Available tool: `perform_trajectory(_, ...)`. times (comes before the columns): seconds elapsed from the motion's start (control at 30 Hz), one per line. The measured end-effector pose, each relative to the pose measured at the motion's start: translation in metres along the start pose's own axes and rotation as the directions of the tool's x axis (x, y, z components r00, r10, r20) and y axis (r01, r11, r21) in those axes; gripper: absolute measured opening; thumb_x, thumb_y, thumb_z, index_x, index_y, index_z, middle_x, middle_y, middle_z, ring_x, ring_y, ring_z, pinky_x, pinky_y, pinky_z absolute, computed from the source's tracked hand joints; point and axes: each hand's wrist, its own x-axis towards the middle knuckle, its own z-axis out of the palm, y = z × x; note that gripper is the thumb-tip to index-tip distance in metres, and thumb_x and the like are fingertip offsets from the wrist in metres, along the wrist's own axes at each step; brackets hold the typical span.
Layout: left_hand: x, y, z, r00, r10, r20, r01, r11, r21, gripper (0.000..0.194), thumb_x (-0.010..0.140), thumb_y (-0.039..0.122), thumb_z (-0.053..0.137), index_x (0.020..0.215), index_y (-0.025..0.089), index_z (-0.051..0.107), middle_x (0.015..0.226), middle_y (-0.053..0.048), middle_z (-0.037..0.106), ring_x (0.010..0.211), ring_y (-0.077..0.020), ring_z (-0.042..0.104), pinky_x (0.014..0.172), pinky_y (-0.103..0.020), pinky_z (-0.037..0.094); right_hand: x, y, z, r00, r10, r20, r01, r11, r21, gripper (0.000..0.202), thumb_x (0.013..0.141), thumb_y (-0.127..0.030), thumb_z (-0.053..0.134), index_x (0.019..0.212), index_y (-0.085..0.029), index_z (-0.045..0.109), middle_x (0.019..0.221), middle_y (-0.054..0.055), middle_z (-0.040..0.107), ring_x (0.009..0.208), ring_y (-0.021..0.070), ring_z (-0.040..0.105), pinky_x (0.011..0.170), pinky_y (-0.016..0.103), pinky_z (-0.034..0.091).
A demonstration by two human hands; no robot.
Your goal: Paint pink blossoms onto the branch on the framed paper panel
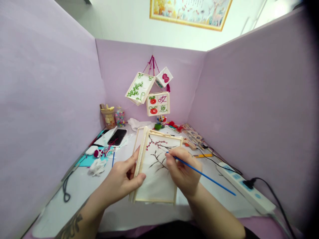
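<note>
My left hand (124,174) grips the left side of a wooden-framed box panel (154,189), thumb on its front edge and fingers behind. White sheet fills the frame, painted with dark branches; small red blossoms (157,142) dot the upper branch. In my right hand (184,169) a thin blue paintbrush (209,178) is pinched near its front end, the handle slanting down to the right. Its tip points at the painted sheet by the branches; whether it touches, I cannot tell. The panel is tilted up above the table.
Framed decorations (141,88) hang at the back wall. A phone (117,137), crumpled tissue (97,167) and another blue brush (113,159) lie left. To the right are a glue gun (188,144), a yellow cutter (203,155) and a power strip (246,187) with cables. Jars (120,118) stand behind.
</note>
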Motion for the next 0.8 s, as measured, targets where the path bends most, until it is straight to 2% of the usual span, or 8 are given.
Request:
perform_trajectory(0.27,0.0012,0.0026,-0.0012,1.0,0.005,-0.004,-0.005,1.0,0.008,0.079,0.09,0.039,0.059,0.159,0.015,0.03,0.064,0.008,0.04,0.054,-0.01,0.038,0.049,-0.019,0.034,-0.0008,0.0013,-0.0002,1.0,-0.006,0.005,0.006,1.0,0.018,0.016,0.085,-0.006,0.063,0.088,-0.022,0.064,0.072,-0.001,0.065,0.063,0.0129,0.061,0.06,0.026,0.051)
perform_trajectory(0.43,0.0017,0.0008,-0.0004,1.0,0.022,-0.005,-0.022,1.0,0.009,0.079,0.089,0.04,0.058,0.159,0.014,0.03,0.063,0.009,0.037,0.053,-0.0096,0.036,0.048,-0.019,0.032,-0.0029,0.003,0.0002,0.998,0.009,-0.059,-0.004,0.996,0.087,0.02,0.085,-0.004,0.063,0.092,-0.022,0.064,0.073,-0.002,0.065,0.066,0.0132,0.062,0.062,0.026,0.053)
perform_trajectory(0.8,0.0019,-0.0018,0.0005,1.0,0.022,-0.004,-0.022,1.0,-0.006,0.08,0.09,0.039,0.058,0.16,0.014,0.029,0.064,0.008,0.038,0.054,-0.0094,0.037,0.048,-0.019,0.032,-0.0052,0.0037,0.0006,0.999,0.038,-0.013,-0.037,0.995,0.089,0.019,0.085,-0.004,0.063,0.09,-0.022,0.064,0.073,-0.002,0.064,0.067,0.013,0.062,0.063,0.026,0.051)
